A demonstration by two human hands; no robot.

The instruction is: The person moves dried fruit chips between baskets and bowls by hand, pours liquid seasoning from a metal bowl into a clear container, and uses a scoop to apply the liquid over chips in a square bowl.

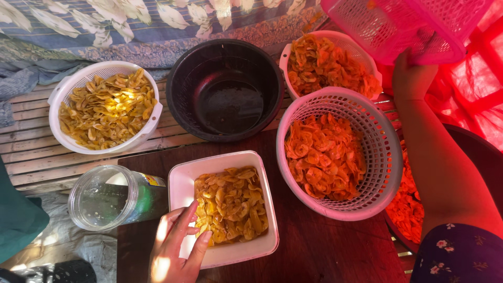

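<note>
Dark tabletop [314,246]; left hand [175,246] touches chips [230,204], right hand [414,73] half-hidden behind pink basket [408,26].

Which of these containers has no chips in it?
The black round bowl at the top middle. It holds no chips, while the white baskets, the square white tub and the pink basket hold them.

A slatted bamboo platform [36,152] under a floral cloth [157,26], sunlit, with a red glow at right.
</note>
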